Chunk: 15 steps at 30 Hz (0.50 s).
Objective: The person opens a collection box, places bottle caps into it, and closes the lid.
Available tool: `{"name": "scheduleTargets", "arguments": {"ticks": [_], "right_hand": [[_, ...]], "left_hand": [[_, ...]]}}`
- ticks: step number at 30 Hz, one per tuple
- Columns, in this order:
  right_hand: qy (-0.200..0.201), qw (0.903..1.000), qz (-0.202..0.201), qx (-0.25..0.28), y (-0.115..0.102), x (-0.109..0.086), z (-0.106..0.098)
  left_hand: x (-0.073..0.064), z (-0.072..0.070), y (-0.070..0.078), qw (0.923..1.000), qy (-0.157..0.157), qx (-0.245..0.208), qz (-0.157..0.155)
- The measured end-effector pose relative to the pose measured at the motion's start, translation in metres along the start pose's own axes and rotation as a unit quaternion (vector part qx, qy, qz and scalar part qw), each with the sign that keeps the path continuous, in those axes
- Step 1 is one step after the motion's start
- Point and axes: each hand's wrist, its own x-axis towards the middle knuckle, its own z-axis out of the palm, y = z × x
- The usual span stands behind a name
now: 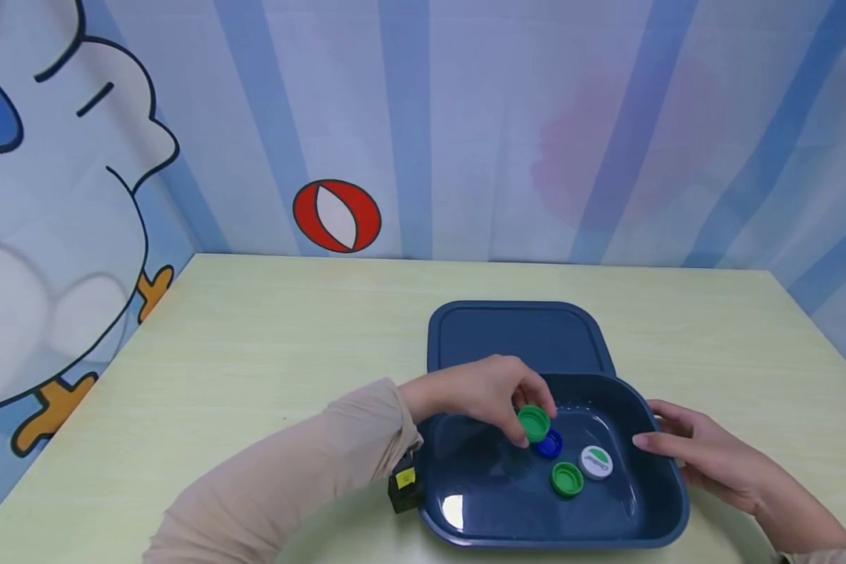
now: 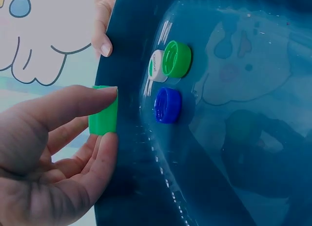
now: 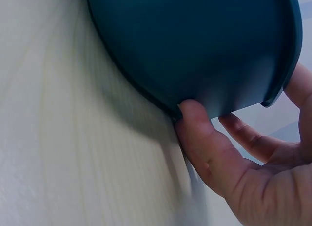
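Note:
My left hand (image 1: 489,392) pinches a green bottle cap (image 1: 533,424) between thumb and fingers, above a dark blue plastic tub (image 1: 493,501). In the left wrist view the held cap (image 2: 103,119) appears edge-on between the fingertips. On the tub's floor lie a blue cap (image 1: 551,446), a second green cap (image 1: 567,479) and a white cap (image 1: 596,463) with green print. The latter two sit side by side. At the tub's right end, my right hand (image 1: 719,458) holds the rim, its thumb (image 3: 195,123) on the edge and fingers at the outside.
A flat dark blue lid (image 1: 522,333) lies just behind the tub, partly covered by its far rim. Pale wood-grain table (image 1: 289,337) surrounds both. A striped blue backdrop (image 1: 458,133) with cartoon figures rises along the table's back and sides.

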Motion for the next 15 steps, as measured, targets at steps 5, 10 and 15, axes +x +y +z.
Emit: {"name": "scheduleTargets", "arguments": {"ticks": [5, 10, 15], "right_hand": [[0.004, 1.0000, 0.003, -0.003, 0.001, 0.000, -0.001], [0.006, 0.9999, 0.005, -0.010, 0.000, 0.001, 0.000], [0.004, 0.9999, 0.008, -0.009, 0.000, 0.001, -0.001]], "left_hand": [[0.006, 0.002, 0.001, 0.9999, -0.008, 0.012, 0.005], [0.012, 0.006, 0.001, 0.9998, -0.019, -0.005, 0.002], [0.017, 0.011, 0.002, 0.9992, -0.037, -0.013, 0.002]]}}
